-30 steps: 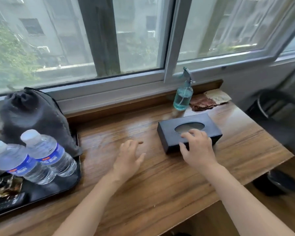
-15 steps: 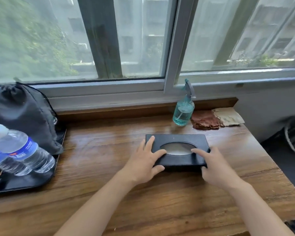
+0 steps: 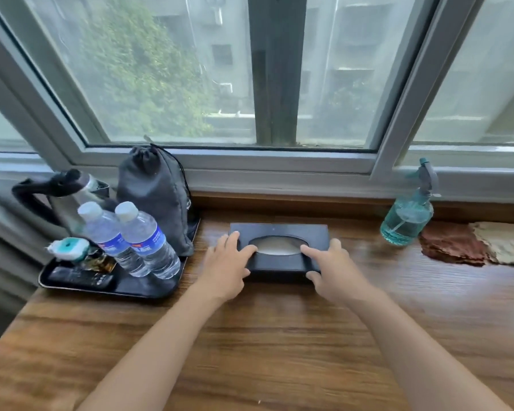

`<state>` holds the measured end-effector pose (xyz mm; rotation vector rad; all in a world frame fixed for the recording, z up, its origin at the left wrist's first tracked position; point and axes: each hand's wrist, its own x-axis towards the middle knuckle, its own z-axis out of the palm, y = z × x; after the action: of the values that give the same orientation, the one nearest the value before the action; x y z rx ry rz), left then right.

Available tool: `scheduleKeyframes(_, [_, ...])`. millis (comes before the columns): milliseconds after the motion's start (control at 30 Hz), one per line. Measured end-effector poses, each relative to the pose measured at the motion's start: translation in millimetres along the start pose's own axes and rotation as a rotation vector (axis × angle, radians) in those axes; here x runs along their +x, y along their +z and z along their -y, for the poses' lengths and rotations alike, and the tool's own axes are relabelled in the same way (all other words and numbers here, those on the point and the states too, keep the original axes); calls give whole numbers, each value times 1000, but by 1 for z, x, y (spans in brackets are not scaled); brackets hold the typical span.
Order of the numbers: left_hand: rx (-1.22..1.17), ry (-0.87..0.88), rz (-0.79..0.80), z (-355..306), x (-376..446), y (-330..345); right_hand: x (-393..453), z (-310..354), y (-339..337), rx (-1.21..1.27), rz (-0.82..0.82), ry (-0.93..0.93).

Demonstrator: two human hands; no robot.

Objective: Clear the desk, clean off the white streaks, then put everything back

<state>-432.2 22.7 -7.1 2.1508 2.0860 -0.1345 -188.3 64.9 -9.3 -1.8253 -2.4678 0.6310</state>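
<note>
A flat black tissue box [image 3: 282, 232] with an oval opening lies on the wooden desk [image 3: 279, 336] close to the window sill. My left hand [image 3: 227, 266] rests on the box's left end with straight fingers on its top. My right hand [image 3: 333, 269] lies on the right end, index finger stretched along the top beside the opening, thumb at the front edge. A teal spray bottle [image 3: 407, 219] stands at the back right, with a brown cloth [image 3: 450, 244] and a beige cloth [image 3: 508, 243] next to it.
A black tray [image 3: 149, 289] at the left holds two water bottles [image 3: 131, 241], a grey drawstring bag [image 3: 156, 191], a kettle [image 3: 60, 194], a remote and small packets. The window frame runs along the back. The desk's left edge drops off beside the tray.
Both hands have slid the tissue box left and back toward the sill; the left hand joined the right on it. My view turned left, bringing the tray and kettle into sight.
</note>
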Motion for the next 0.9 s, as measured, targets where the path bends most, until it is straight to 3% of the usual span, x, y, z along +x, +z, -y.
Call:
scheduleKeyframes(367, [-38,-148,-189,61,46,0,83,64,5,-47,-31,-30])
scheduleKeyframes(767, [-57,-167,-255,66,55,10,88,70,6,-85,-37,-9])
scheduleKeyframes(900, [-148,-144,-262,68,52,11,79,79,9,-211,-59,40])
